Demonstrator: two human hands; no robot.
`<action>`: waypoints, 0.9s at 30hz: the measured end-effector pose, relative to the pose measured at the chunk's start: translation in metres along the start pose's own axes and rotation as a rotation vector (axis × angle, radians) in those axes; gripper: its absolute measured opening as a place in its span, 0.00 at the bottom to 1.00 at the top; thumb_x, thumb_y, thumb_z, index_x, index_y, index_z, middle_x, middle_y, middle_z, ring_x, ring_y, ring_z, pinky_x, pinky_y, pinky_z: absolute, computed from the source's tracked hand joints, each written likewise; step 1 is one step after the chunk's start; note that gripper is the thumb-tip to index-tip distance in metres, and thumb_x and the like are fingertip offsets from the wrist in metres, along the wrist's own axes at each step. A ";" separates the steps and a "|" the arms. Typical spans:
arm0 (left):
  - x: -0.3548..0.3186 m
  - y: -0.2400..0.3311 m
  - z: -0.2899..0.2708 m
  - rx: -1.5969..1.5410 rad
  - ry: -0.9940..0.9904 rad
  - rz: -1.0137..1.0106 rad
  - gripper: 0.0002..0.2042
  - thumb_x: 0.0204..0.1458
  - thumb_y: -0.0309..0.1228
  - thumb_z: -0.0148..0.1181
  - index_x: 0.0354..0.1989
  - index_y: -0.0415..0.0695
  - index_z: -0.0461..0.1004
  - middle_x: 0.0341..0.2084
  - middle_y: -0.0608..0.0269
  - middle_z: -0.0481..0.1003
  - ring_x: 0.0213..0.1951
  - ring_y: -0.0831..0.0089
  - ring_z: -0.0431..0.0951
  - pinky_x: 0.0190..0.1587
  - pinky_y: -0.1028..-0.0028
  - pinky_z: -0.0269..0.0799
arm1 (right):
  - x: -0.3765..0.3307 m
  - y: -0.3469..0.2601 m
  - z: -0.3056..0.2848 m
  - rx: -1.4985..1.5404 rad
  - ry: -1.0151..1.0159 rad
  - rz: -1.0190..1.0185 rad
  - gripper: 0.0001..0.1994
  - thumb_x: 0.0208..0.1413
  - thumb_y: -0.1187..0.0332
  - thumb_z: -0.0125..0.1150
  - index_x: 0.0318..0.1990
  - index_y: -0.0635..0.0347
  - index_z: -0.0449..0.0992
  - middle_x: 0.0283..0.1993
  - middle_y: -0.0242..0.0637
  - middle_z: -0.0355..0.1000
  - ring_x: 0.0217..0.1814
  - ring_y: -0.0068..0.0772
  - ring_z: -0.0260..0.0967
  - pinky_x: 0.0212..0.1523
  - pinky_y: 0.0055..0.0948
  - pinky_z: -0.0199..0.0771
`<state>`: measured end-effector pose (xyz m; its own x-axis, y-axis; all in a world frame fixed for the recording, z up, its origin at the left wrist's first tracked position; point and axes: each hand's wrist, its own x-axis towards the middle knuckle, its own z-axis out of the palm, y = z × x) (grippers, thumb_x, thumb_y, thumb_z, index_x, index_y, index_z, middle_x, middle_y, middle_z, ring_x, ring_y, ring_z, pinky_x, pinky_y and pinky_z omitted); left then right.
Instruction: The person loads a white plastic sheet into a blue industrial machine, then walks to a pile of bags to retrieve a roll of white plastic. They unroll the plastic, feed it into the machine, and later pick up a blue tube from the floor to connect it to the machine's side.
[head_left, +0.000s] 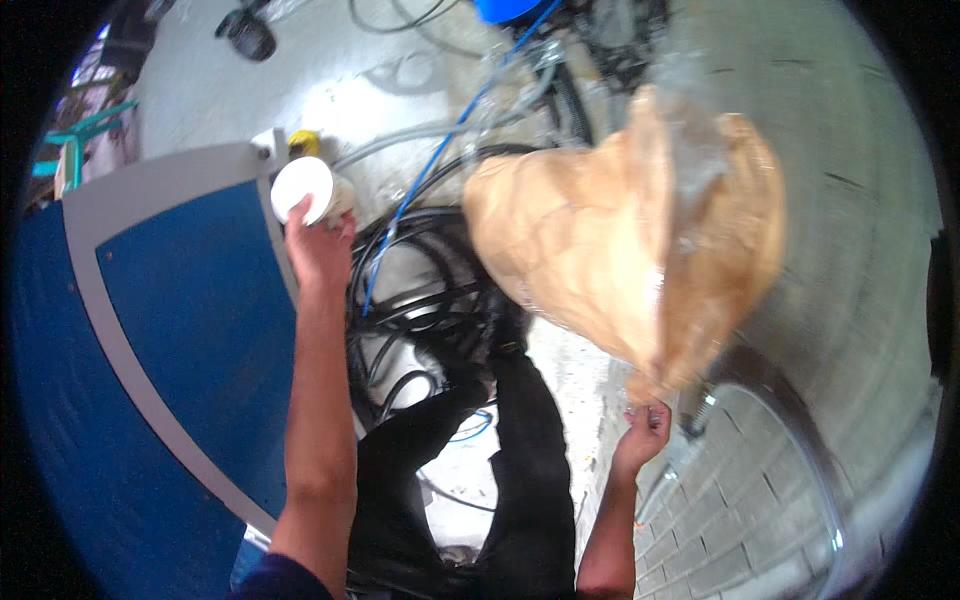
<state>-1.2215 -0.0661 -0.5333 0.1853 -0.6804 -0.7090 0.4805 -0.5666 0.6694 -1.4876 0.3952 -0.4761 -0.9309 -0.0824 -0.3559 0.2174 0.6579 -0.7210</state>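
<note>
Clear, crinkly plastic makes up the big bag [640, 230], swollen with a tan, papery-looking filling and glinting where light hits its folds. The right hand [645, 428] pinches the bag's narrow gathered end between closed fingertips, forearm raised steeply from the lower edge, so the bulging part fans out above the hand. The left hand [318, 250] stretches far forward on a straight arm, its fingers wrapped around a small white cup [305, 188], round-rimmed and smooth, held just at the corner of a blue panel [190, 330] edged with a pale grey band. Between the two arms lies a tangle of glossy black cables [420, 300] with one thin blue hose [440, 150] running across the pale concrete floor [330, 90]. Grey brickwork [860, 200] curves along the right.
</note>
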 end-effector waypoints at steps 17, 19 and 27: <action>-0.240 -0.091 0.211 1.641 -0.945 0.778 0.26 0.55 0.40 0.52 0.63 0.45 0.66 0.62 0.34 0.58 0.65 0.36 0.55 0.66 0.47 0.48 | 0.094 -0.276 0.069 -0.783 -0.568 -0.396 0.32 0.53 0.79 0.50 0.68 0.63 0.53 0.64 0.56 0.61 0.63 0.47 0.65 0.60 0.38 0.64; -0.253 -0.092 0.202 1.757 -0.999 0.886 0.28 0.50 0.47 0.55 0.59 0.50 0.71 0.61 0.39 0.62 0.64 0.41 0.58 0.65 0.41 0.47 | 0.111 -0.253 0.069 -0.811 -0.751 -0.331 0.35 0.52 0.79 0.50 0.70 0.62 0.49 0.66 0.57 0.60 0.64 0.49 0.63 0.62 0.38 0.62; -0.246 -0.034 0.231 1.395 -0.451 0.626 0.28 0.45 0.32 0.60 0.58 0.38 0.66 0.54 0.39 0.66 0.57 0.41 0.66 0.56 0.48 0.65 | 0.045 -0.330 0.082 -0.551 -0.708 -0.419 0.33 0.59 0.64 0.52 0.71 0.57 0.49 0.64 0.59 0.62 0.64 0.59 0.61 0.61 0.44 0.63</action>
<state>-1.4813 0.0134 -0.3299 -0.3363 -0.8908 -0.3055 -0.7441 0.0525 0.6660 -1.5772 0.1130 -0.3025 -0.4721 -0.6985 -0.5378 -0.4235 0.7148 -0.5566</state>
